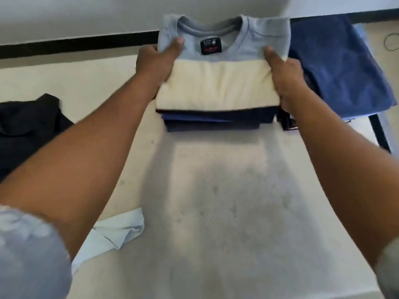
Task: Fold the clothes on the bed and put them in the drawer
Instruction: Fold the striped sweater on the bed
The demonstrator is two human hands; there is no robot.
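A folded shirt [218, 83], light blue at the collar, cream in the middle and navy at the near edge, is held out over the far part of the bed [216, 212]. My left hand [155, 63] grips its left side, thumb on top near the collar. My right hand [285, 74] grips its right side the same way. A dark label sits below the collar.
A blue folded cloth [341, 67] lies at the far right on a dark-framed surface. A black garment [26, 130] lies on the bed at the left. A pale blue garment [112, 234] lies crumpled near my left arm. A wall with a black skirting strip runs behind.
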